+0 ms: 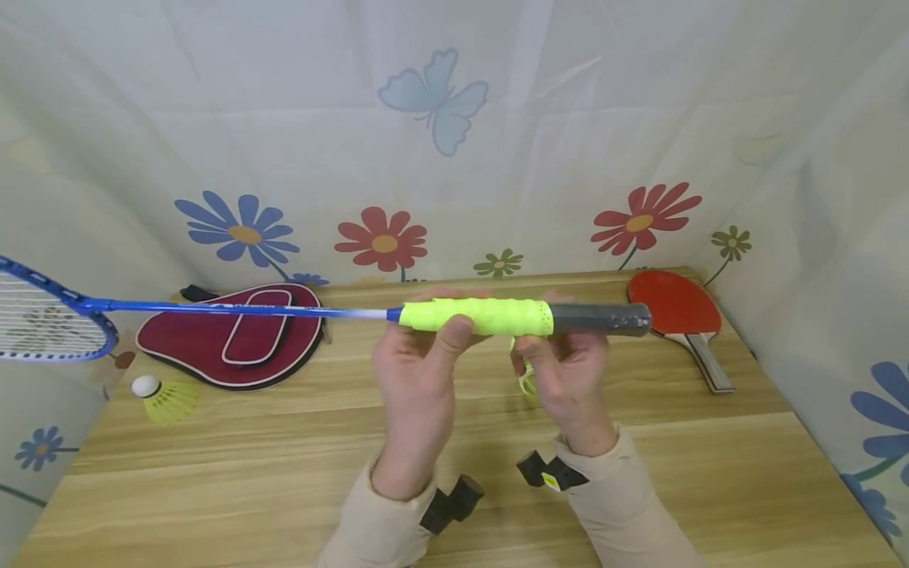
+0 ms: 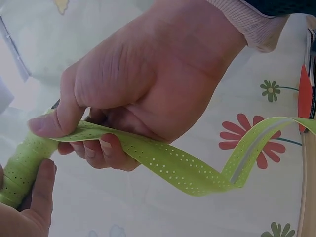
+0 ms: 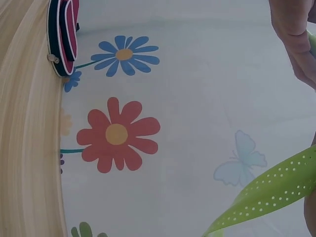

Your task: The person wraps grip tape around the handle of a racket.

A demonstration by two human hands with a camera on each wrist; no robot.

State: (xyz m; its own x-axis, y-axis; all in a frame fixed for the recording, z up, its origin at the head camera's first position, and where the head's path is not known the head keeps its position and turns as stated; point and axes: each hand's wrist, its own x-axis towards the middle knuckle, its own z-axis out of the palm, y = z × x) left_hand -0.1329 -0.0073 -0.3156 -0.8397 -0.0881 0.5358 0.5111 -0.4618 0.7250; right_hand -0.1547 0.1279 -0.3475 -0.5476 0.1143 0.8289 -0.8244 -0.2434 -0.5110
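A blue badminton racket [image 1: 358, 313] is held level above the table, its strung head cut off at the left edge. Neon-yellow perforated grip tape [image 1: 483, 317] covers the shaft side of its handle, while the butt end [image 1: 600, 319] shows dark grey. My left hand [image 1: 419, 386] grips the wrapped part, thumb along the front. Just right of it, my right hand [image 1: 571, 383] pinches the tape where it leaves the handle. In the left wrist view, the loose tape strip [image 2: 182, 173] runs out under the right hand's fingers and folds back, showing a pale line.
A maroon paddle case [image 1: 192, 343] lies at the table's left back, with a yellow shuttlecock [image 1: 166, 400] before it. A red table tennis paddle [image 1: 675, 304] rests at the right back. Flower-printed curtain [image 1: 497, 142] surrounds the wooden table [image 1: 248, 489].
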